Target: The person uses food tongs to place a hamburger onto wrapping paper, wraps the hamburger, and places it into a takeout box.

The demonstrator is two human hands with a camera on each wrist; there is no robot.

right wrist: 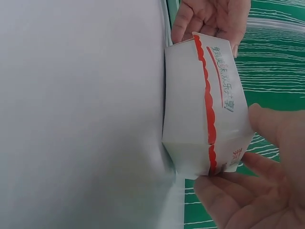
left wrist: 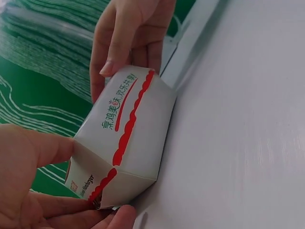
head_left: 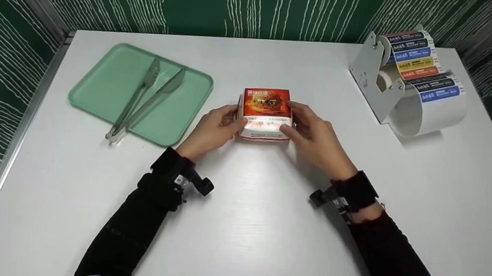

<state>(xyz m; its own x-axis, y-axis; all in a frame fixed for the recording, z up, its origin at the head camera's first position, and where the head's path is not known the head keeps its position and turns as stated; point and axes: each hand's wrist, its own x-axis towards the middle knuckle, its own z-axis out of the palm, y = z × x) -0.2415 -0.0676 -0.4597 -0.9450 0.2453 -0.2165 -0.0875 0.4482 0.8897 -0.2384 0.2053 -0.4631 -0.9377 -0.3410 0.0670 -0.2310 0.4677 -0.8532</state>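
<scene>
A closed cardboard burger box (head_left: 267, 108) with a red printed top sits on the white table. My left hand (head_left: 212, 129) grips its left side, thumb at the near corner. On the opposite side my right hand (head_left: 317, 139) holds it, its thumb on the near upper edge. Both wrist views show the box's white front, with green lettering and a wavy red band, on the box (left wrist: 138, 124) and again on the box (right wrist: 190, 105). In each, the fingers reach around the side and low edge. What is inside the box cannot be seen.
A green tray (head_left: 104, 80) lies at the left with metal tongs (head_left: 134, 102) across it, their joined end past the near rim. At the back right stands a label dispenser (head_left: 387, 80) with several coloured label rolls. A green patterned wall (head_left: 270, 6) borders the table's far edge.
</scene>
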